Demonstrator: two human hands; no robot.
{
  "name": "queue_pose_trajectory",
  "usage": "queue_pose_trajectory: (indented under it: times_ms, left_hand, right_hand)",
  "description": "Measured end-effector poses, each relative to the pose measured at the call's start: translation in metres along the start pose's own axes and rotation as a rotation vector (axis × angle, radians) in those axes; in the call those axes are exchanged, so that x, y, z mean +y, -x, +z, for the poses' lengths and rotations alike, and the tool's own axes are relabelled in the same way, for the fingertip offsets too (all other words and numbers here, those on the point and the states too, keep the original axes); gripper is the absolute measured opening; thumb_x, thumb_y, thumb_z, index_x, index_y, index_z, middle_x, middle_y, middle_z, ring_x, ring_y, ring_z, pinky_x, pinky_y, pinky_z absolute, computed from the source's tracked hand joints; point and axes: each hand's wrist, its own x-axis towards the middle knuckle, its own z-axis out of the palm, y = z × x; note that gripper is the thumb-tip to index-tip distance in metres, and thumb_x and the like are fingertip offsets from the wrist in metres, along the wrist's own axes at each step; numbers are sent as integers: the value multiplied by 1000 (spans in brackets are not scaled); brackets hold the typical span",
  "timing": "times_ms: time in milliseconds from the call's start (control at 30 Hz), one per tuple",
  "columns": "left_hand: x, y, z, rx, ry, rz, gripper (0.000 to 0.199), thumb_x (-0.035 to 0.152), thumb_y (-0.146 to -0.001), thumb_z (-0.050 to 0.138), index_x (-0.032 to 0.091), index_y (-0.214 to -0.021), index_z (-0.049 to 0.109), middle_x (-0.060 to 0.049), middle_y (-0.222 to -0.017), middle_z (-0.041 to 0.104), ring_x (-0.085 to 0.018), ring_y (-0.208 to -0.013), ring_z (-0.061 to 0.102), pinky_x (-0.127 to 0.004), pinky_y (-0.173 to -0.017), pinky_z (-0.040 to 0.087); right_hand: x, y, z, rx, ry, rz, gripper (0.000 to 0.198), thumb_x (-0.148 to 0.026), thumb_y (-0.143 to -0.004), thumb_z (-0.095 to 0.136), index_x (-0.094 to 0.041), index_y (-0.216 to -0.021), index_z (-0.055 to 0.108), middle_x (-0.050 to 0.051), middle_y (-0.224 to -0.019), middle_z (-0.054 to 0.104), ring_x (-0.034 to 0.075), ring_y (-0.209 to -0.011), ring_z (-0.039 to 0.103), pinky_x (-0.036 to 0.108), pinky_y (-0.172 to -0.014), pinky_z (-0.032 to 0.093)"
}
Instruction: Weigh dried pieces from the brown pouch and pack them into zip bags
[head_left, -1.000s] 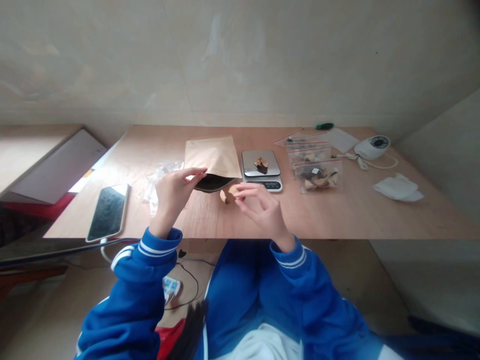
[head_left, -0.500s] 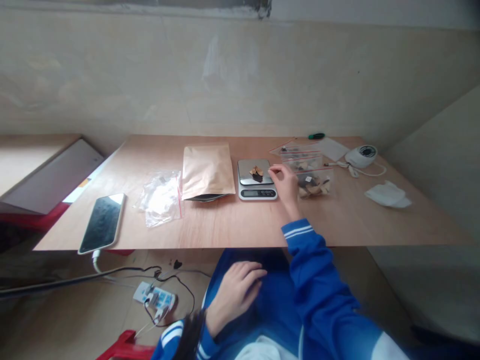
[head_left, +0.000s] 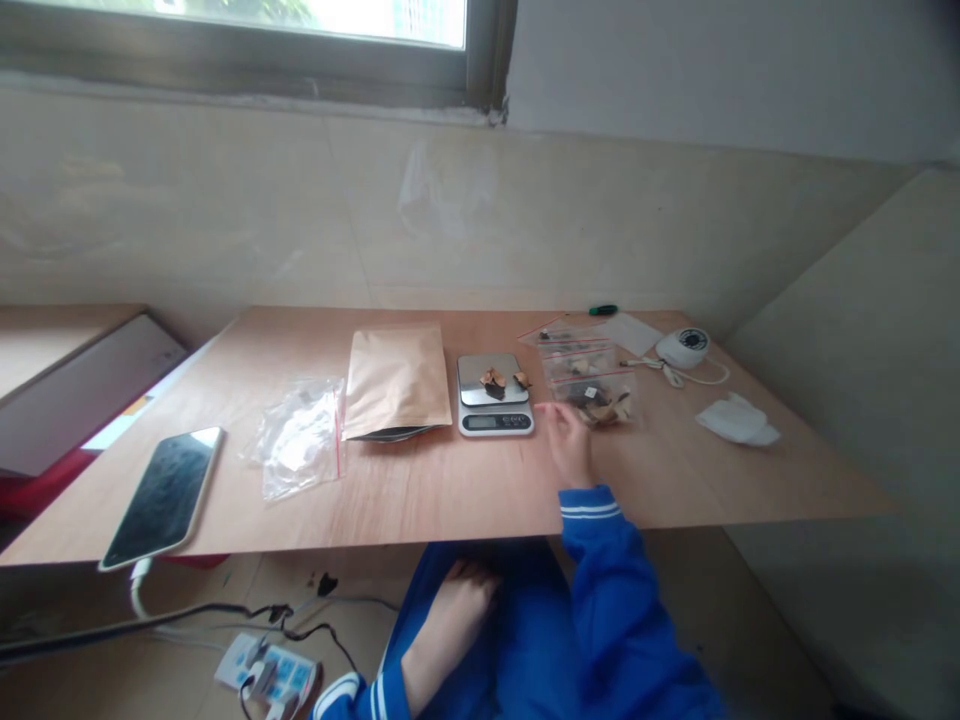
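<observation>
A small white kitchen scale (head_left: 496, 424) with a steel plate sits mid-table, dried brown and dark pieces (head_left: 493, 382) on its plate. Another brown piece (head_left: 522, 380) lies at the plate's right edge. My right hand (head_left: 568, 440) is just right of the scale, its index finger stretched toward it and nothing visible in the fingers. Close behind that hand lies a clear zip bag (head_left: 604, 405) of dried brown pieces. In my lap, my left hand (head_left: 459, 605) rests with its fingers curled in, apparently around nothing; the fingertips are hidden.
Left of the scale lies a brown paper pouch (head_left: 399, 380), its mouth toward me, then clear plastic bags (head_left: 296, 435) and a phone (head_left: 165, 497) on a cable. A white camera (head_left: 682, 347) and crumpled white tissue (head_left: 740, 420) are at right. A power strip (head_left: 270, 675) is on the floor.
My right hand has drawn back from the scale plate toward me, and a brown piece now shows at the plate's right edge. The left hand's fingers have curled in. The view has tilted up.
</observation>
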Motion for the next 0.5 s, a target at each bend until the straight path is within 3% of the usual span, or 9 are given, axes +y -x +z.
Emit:
queue_pose_trajectory:
  times_ms: [133, 200, 267, 400, 500]
  left_hand:
    - [21, 22, -35, 66, 124, 27, 40, 11, -90, 41, 27, -121, 60, -7, -106, 68, -22, -96, 64, -34, -86, 51]
    - [33, 31, -66, 89, 313, 148, 35, 21, -91, 48, 31, -123, 58, -4, -105, 68, -17, -94, 65, -26, -82, 52]
    - [38, 27, -101, 190, 429, 194, 35, 27, -92, 49, 33, -127, 55, -3, -107, 68, -15, -95, 64, -24, -84, 51]
    - [21, -28, -167, 686, 427, 40, 33, 34, -88, 55, 26, -120, 60, -6, -107, 69, -19, -88, 65, -32, -77, 54]
    - [-3, -86, -199, 880, 322, -52, 33, 31, -87, 57, 20, -118, 61, -10, -110, 68, -21, -94, 62, -35, -83, 51]
  right_hand:
    - [13, 15, -3, 19, -11, 95, 37, -44, -92, 43, -18, -85, 68, 11, -91, 71, 24, -85, 65, 37, -73, 52]
    - [14, 18, -3, 11, -12, 85, 35, -42, -92, 44, -18, -84, 68, 11, -91, 70, 24, -85, 64, 37, -71, 52]
    - [14, 15, -3, 7, -11, 41, 31, -38, -92, 44, -18, -87, 67, 11, -93, 68, 24, -88, 63, 38, -73, 53]
    - [19, -8, 3, -40, 60, -111, 27, -21, -90, 41, -17, -103, 64, 13, -107, 64, 24, -103, 60, 42, -89, 51]
    - [29, -33, 11, -165, 250, -192, 38, -8, -83, 38, -14, -114, 60, 15, -117, 62, 25, -112, 56, 46, -101, 43]
